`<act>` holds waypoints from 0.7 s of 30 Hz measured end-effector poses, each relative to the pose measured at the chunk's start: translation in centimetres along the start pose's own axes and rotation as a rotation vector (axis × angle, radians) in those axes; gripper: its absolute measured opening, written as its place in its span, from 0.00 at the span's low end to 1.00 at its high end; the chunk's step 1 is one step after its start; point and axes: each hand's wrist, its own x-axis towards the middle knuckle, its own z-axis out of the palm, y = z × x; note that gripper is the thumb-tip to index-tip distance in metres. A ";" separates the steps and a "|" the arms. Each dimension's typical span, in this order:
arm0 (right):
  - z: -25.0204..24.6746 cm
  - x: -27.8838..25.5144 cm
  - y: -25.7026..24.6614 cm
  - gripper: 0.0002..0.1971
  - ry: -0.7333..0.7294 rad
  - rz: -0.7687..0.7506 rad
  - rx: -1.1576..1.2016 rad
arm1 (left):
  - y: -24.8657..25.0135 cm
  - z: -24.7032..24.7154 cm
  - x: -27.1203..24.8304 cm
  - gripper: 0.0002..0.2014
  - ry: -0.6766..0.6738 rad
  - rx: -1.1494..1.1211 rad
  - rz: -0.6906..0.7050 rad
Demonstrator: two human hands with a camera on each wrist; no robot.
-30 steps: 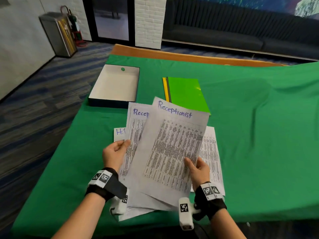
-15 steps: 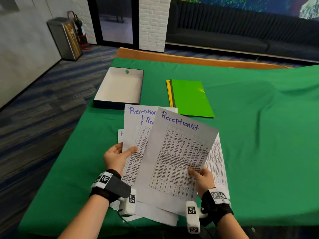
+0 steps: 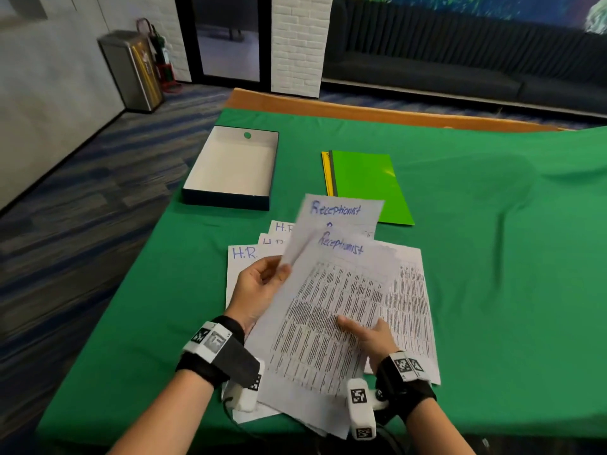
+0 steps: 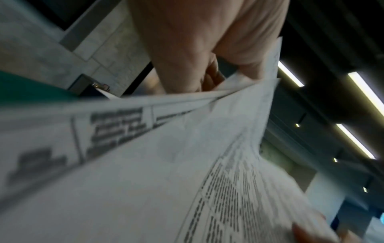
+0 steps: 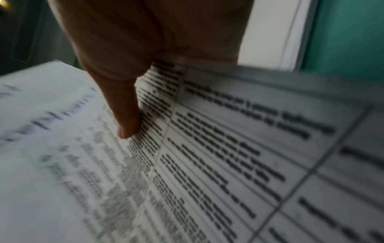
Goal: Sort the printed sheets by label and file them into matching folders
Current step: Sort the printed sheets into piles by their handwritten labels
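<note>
Taking the green folder (image 3: 368,185) as the mark: to its right the cloth-covered counter (image 3: 492,257) lies bare out to the edge, open for a hand to pass. To its left, across a bare strip, stands the open box (image 3: 230,169), whose walls block a low sweep. Nearer than the folder, fanned sheets (image 3: 328,307) overlap its near corner and cover the middle.
</note>
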 end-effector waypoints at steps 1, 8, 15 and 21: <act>0.0 -0.6 -1.0 0.52 -0.030 -0.015 0.043 | 0.1 0.3 0.0 0.23 -0.029 0.045 -0.005; -4.9 -2.0 -8.0 0.21 -0.157 -0.241 0.155 | 0.7 5.4 0.2 0.19 0.031 0.395 0.112; -15.8 5.0 -5.6 0.14 0.237 -0.154 -0.075 | -4.8 11.8 3.4 0.09 0.033 0.602 -0.101; -20.4 6.9 -2.9 0.05 0.297 0.069 0.073 | -10.1 13.5 4.2 0.35 0.048 1.088 -0.206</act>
